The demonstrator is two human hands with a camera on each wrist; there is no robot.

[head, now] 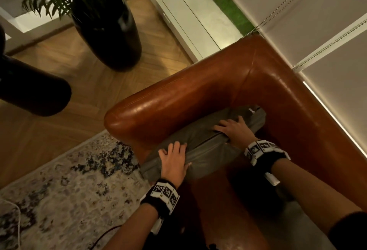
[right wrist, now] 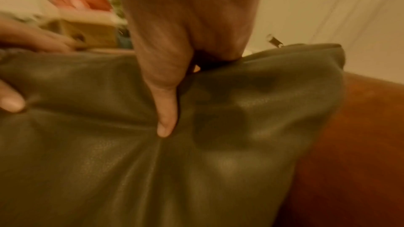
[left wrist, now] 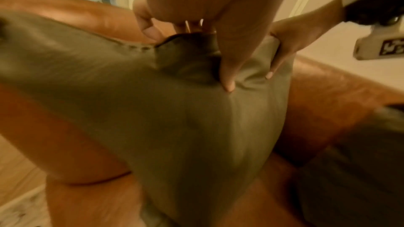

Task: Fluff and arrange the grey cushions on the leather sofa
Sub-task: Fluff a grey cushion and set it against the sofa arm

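Head view: grey cushion (head: 200,146) stands on edge in the corner of the brown leather sofa (head: 198,83), leaning against the inner face of the armrest, its top seam running between both hands. A small zip pull shows at its far upper corner, near the backrest.

Left hand (head: 173,162) grips the near end of the cushion's top edge: fingers curled over the armrest side, thumb on the seat side. Left wrist view confirms: thumb (left wrist: 228,75) dug into the grey cover, dimpling it.

Right hand (head: 235,129) grips the far end of the same edge, fingers over the top, thumb pressed into the front face; right wrist view shows the thumb (right wrist: 166,118) sinking into creased fabric. Both wrists carry black bands with black-and-white markers.

A second grey cushion (left wrist: 354,170) lies on the seat to the right; blurred, outline only.

Surroundings: tall black planter (head: 107,31) with a leafy green plant stands on herringbone wood floor beyond the armrest. A second dark rounded object at left edge, unidentifiable. Patterned pale rug (head: 65,186) lies beside the sofa's front. Pale roller blinds (head: 317,21) with bead chains hang behind the backrest. Lighting warm, dim.
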